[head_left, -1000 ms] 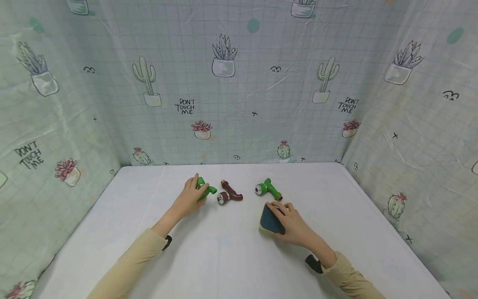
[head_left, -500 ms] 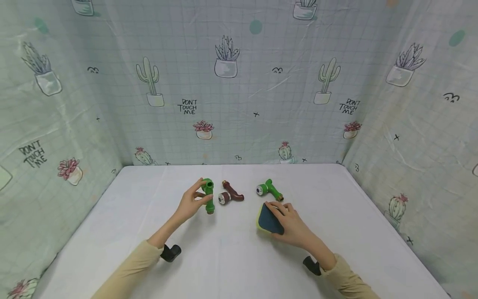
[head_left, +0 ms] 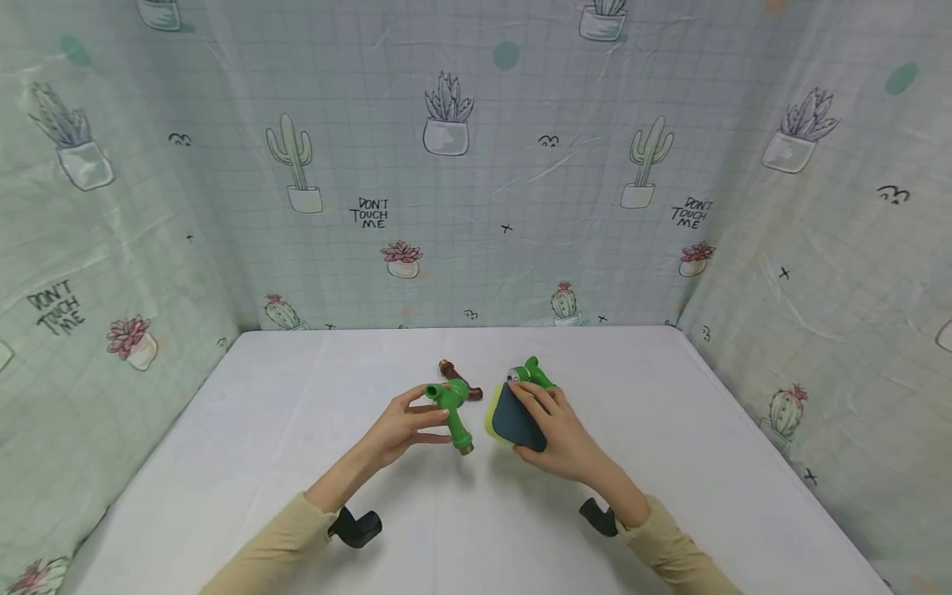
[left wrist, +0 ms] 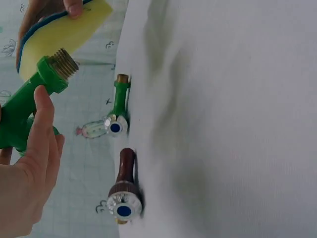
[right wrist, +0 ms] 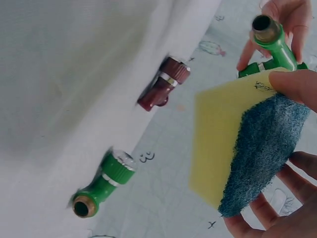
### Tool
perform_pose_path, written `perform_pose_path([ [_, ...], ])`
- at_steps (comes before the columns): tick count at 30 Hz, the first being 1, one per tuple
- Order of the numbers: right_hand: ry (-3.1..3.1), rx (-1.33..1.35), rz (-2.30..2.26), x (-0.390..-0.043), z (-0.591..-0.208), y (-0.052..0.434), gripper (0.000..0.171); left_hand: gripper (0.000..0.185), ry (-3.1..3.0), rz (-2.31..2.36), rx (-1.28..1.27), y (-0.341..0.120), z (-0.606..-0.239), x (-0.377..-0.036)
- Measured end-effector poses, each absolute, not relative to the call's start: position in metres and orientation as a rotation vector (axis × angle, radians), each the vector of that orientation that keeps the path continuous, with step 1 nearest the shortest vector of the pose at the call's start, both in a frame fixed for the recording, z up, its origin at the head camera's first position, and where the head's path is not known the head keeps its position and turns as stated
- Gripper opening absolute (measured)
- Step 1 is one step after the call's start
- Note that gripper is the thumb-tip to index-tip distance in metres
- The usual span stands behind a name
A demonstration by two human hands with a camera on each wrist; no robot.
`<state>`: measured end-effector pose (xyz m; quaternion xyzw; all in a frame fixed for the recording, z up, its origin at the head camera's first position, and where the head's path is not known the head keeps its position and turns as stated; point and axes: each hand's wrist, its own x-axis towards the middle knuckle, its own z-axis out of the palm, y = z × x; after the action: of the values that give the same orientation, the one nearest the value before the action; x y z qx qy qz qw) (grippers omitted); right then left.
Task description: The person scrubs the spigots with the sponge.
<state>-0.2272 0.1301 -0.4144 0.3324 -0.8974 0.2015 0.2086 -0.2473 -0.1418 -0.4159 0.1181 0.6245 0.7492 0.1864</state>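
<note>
My left hand (head_left: 404, 427) grips a green tap (head_left: 452, 411) above the table, its threaded brass end (left wrist: 64, 64) pointing away from the palm. My right hand (head_left: 559, 430) holds a sponge (head_left: 516, 417) with a yellow foam side and a dark blue scouring side, thumb and fingers around its edges. The sponge is a short way to the right of the held tap. Behind the held tap lies a brown tap (right wrist: 164, 84), partly covered by it in the head view. Another green tap (right wrist: 103, 184) lies behind the right hand, which hides part of it.
A white table (head_left: 312, 380) spreads under both hands. Cloth walls (head_left: 476, 190) printed with potted cacti stand at the back and sides. Dark wrist mounts (head_left: 357, 527) hang below both forearms.
The left hand has lifted the green tap from the left, turned it and carried it right and nearer. The right hand has moved the sponge slightly left and up toward it.
</note>
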Motion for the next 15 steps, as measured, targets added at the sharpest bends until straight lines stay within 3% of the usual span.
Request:
perform_pose_path([
  [7, -2.488, 0.965, 0.646, -0.23, -0.408, 0.122, 0.086, 0.038, 1.598, 2.067, 0.488, -0.132, -0.421, -0.24],
  [15, -2.457, 1.035, 0.775, -0.229, -0.403, 0.123, 0.085, 0.044, 1.311, 2.092, 0.434, -0.129, -0.402, -0.234],
])
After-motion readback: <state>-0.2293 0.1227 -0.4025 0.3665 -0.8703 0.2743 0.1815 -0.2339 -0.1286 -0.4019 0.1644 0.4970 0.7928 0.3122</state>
